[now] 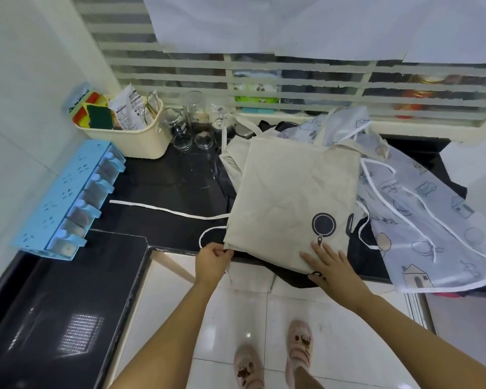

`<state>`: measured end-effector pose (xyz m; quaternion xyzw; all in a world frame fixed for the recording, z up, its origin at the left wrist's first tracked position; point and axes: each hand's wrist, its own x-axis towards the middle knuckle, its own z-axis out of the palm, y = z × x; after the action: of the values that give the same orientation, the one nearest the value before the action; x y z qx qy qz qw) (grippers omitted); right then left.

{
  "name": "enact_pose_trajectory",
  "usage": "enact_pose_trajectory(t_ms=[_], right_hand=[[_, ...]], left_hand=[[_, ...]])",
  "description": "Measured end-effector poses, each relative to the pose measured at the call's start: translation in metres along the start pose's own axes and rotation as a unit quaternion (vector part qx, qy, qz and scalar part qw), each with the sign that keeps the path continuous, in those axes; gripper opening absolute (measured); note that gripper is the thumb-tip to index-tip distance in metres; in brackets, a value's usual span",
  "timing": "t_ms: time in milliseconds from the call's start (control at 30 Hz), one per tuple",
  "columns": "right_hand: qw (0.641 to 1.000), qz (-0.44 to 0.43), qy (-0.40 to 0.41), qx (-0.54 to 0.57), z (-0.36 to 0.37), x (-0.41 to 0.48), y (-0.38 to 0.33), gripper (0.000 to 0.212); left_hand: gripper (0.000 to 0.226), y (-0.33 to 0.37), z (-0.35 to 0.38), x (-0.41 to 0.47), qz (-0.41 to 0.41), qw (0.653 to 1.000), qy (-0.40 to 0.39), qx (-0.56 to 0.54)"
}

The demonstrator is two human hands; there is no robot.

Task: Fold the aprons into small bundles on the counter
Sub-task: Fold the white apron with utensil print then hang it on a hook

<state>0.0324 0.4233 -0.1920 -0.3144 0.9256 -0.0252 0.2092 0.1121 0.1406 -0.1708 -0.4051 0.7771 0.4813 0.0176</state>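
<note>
A beige apron (286, 192) with a dark frying-pan print lies folded in half on the black counter (163, 178), its near edge hanging slightly over the front. My left hand (212, 261) pinches the apron's near left corner. My right hand (330, 266) rests flat, fingers spread, on the near right part of the same apron. Its white tie strap (163, 210) trails left across the counter. A pale grey apron (432, 220) printed with houses and cars lies spread to the right. Dark fabric (359, 259) shows beneath both.
A cream basket (129, 136) with sponges and packets stands at the back left, glass jars (191, 122) beside it. A blue spice rack (65, 200) sits along the left wall. The counter turns toward me on the left. Tiled floor and my feet are below.
</note>
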Motion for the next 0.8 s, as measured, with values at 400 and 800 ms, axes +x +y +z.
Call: enact_pose_trajectory(t_ms=[400, 800], right_hand=[[0.999, 0.005, 0.001, 0.033, 0.002, 0.001, 0.0, 0.055], [1.0, 0.003, 0.024, 0.007, 0.01, 0.001, 0.002, 0.073]], left_hand=[[0.016, 0.022, 0.025, -0.017, -0.016, 0.992, 0.081, -0.099], [0.028, 0.007, 0.022, 0.004, -0.04, 0.99, 0.088, 0.098]])
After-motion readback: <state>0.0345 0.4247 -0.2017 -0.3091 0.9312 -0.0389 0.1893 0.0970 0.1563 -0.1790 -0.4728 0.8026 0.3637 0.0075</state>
